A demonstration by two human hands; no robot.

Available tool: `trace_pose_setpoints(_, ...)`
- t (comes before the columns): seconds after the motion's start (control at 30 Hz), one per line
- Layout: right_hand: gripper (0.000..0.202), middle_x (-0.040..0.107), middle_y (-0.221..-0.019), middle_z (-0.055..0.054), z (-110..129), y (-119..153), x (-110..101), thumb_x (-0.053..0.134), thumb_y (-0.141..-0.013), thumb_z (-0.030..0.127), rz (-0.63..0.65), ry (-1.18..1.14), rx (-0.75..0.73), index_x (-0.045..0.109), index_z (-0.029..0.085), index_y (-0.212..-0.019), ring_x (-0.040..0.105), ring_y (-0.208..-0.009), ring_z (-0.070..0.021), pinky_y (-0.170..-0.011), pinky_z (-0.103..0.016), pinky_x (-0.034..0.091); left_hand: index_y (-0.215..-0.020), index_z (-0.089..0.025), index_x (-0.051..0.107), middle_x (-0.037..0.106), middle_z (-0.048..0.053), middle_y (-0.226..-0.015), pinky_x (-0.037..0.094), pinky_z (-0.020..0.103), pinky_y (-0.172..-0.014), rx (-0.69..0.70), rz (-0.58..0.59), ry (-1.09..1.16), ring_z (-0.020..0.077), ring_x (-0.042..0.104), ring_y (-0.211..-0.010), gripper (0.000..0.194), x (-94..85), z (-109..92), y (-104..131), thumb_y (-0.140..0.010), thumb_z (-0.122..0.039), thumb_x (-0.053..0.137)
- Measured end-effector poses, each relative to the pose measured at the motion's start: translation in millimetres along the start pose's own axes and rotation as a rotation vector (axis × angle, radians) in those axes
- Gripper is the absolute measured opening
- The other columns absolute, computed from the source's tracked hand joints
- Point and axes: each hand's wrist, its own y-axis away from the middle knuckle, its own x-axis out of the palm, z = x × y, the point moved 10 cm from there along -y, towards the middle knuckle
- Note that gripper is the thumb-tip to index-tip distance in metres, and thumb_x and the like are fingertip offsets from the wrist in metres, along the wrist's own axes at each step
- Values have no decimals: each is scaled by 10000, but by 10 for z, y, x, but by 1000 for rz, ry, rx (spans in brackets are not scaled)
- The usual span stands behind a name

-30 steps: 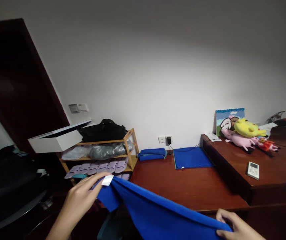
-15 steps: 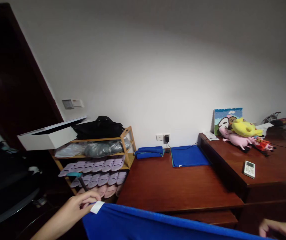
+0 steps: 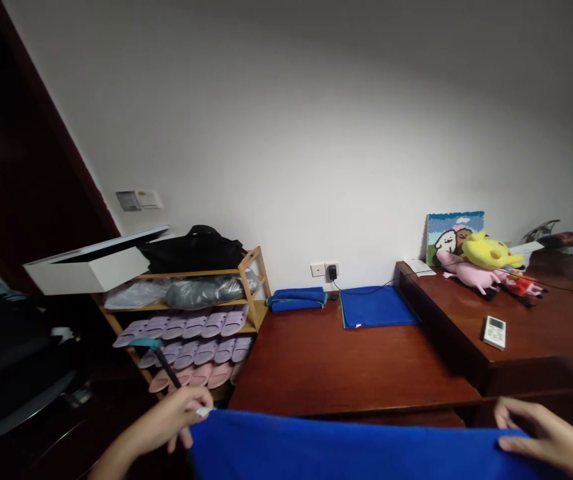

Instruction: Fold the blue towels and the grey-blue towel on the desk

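Observation:
A blue cloth (image 3: 351, 445) stretches across the bottom of the view, its upper edge nearly level. At its left corner, by a small white tag (image 3: 203, 412), the fingers of my left hand (image 3: 183, 413) pinch the fabric. My right hand (image 3: 531, 427) grips the same cloth near its right end, thumb in front. The cloth's lower part runs out of the frame. Beyond it, on the wooden desk (image 3: 346, 373), lie a folded blue cloth (image 3: 379, 307) with green edging and a rolled-looking blue bundle (image 3: 296, 299) against the wall.
On the left, a wooden rack (image 3: 251, 283) holds rows of slippers (image 3: 196, 327), a black bag (image 3: 196, 250) and a white box (image 3: 86, 270). A higher desk (image 3: 546, 327) at the right carries plush toys (image 3: 486, 252) and a remote control (image 3: 494, 333). A charger (image 3: 333, 272) is plugged into the wall.
My right hand has come up and left, raising the cloth's right end so the top edge is now nearly level. My left hand has shifted slightly right, still holding its corner.

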Motion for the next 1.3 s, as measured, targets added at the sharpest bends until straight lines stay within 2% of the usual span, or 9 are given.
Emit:
trace_pose_setpoints(0.1,439,693,-785,-13,266,-495,116,679,-763,688,129,9,-64,614,254,-775,632,-762,-217,-674,-264,498,-824,-233,607,707,9,-647,531,292,-497,66,-87,68,274,758,-632,359,-101,-189,-329,-686,-561,647)
trace_pose_setpoints(0.27,452,696,-765,-24,598,-1371,-275,655,-782,694,-46,79,-194,607,245,-788,620,-723,-216,-664,-294,475,-910,-233,610,741,23,-736,580,347,-681,256,-355,105,272,762,-767,259,-567,-720,-724,-725,-412,580)
trace_pose_setpoints(0.4,530,703,-800,-54,820,-1685,-793,616,-803,764,-230,59,-320,654,236,-839,622,-738,-217,-699,-317,503,-1030,-256,591,762,30,-920,556,328,-795,381,-655,-48,248,743,-862,286,-952,-1024,-614,-783,-385,524)
trace_pose_setpoints(0.5,574,722,-892,-88,788,-1654,-979,572,-838,777,-337,-2,-365,696,223,-916,649,-818,-231,-766,-338,535,-1071,-268,576,748,28,-987,532,312,-843,376,-766,-153,241,726,-931,272,-956,-923,-478,-845,-383,477)
trace_pose_setpoints(0.63,541,742,-1040,-119,436,-1493,-561,564,-865,736,-308,-65,-340,736,228,-929,683,-993,-269,-948,-387,539,-1017,-278,548,718,-6,-856,542,315,-797,304,-734,-171,226,720,-804,199,-505,-327,-562,-887,-387,443)
trace_pose_setpoints(0.77,515,756,-1153,-136,-154,-1382,394,544,-849,708,-219,-154,-213,754,238,-849,698,-1113,-313,-1058,-442,505,-919,-277,553,769,52,-971,554,347,-897,286,-612,-132,246,740,-980,123,307,395,-882,-867,-313,447)
trace_pose_setpoints(0.93,444,777,-1144,-141,-823,-1291,1468,545,-765,648,-188,-200,-55,752,254,-761,692,-1164,-379,-1037,-478,524,-1101,-269,630,773,83,-1159,542,361,-1007,188,-518,-256,245,718,-1147,343,1148,1145,-1198,-827,-183,443)
trace_pose_setpoints(1.1,435,766,-1194,-106,-1169,-1180,1785,506,-753,546,-215,-201,11,792,273,-934,663,-1213,-369,-1030,-476,537,-1336,-266,614,769,67,-1197,530,434,-1074,208,-628,-419,282,674,-1237,516,1301,1497,-1205,-848,-217,454)
trace_pose_setpoints(1.3,371,770,-1184,-61,-1265,-1090,1783,496,-799,480,-173,-121,-58,804,311,-917,607,-1286,-361,-1123,-504,476,-1199,-282,716,636,36,-1461,389,543,-1214,325,-604,-614,295,501,-1426,401,1369,1518,-1115,-903,-243,448)
